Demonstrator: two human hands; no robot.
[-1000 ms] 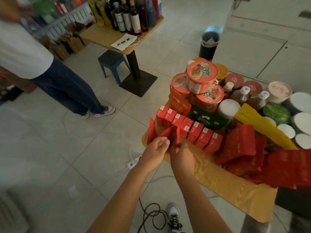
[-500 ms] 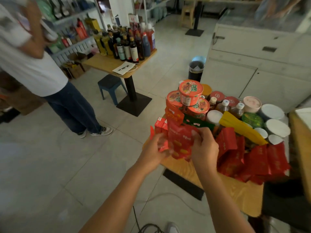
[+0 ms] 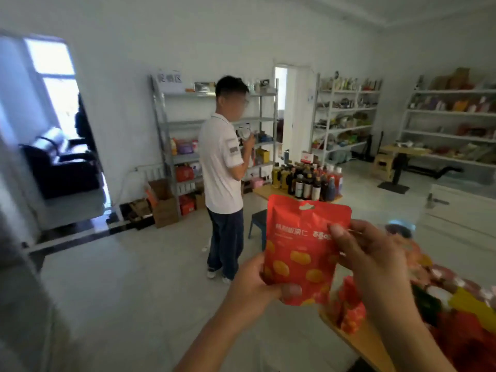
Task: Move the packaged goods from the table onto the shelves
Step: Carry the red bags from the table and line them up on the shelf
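I hold a red snack pouch [image 3: 303, 248] upright in front of me, printed with yellow pieces. My left hand [image 3: 253, 288] grips its lower left corner with the thumb across the front. My right hand [image 3: 367, 253] pinches its right edge. Below and to the right is the wooden table [image 3: 357, 342], blurred, with red boxes [image 3: 350, 307], red pouches and other packaged goods. Metal shelves [image 3: 214, 122] stand against the far wall, more shelves [image 3: 346, 116] beside the doorway and white shelves [image 3: 453, 122] on the right.
A person in a white shirt [image 3: 222, 170] stands on the floor between me and the far shelves. Behind them is a small table with several bottles [image 3: 308, 181] and a blue stool [image 3: 257, 224]. Cardboard boxes [image 3: 163, 205] sit by the shelf's foot. A doorway opens at left.
My view has lifted from the table to the room. Both hands have raised a red pouch off the table and now hold it upright at chest height.
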